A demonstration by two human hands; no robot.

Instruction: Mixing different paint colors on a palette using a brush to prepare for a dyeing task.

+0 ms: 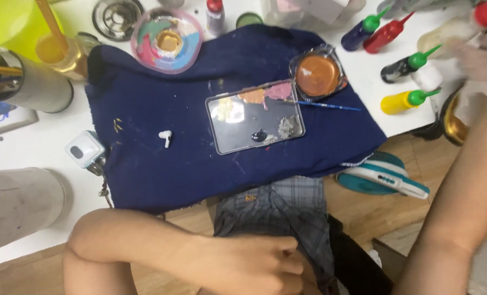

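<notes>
While the right hand [486,60] reaches among the paint bottles [407,99] at the desk's [41,136] right edge, blurred, its grip cannot be told. Left hand [254,265] rests fisted, empty, on the lap. Nearby, a palette [254,116] and brush [328,105] lie on the blue cloth [172,164].

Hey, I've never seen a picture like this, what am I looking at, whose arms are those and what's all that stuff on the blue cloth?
One picture, from a camera worn on a person's head, looking down. The arms are theirs. The left hand rests closed by the lap, holding nothing visible. The right hand, blurred, reaches among squeeze paint bottles; whether it grips anything is unclear. On the white table lies a dark blue cloth with a clear rectangular palette, a thin blue brush, a dish of orange-brown paint and a small white earbud.
</notes>
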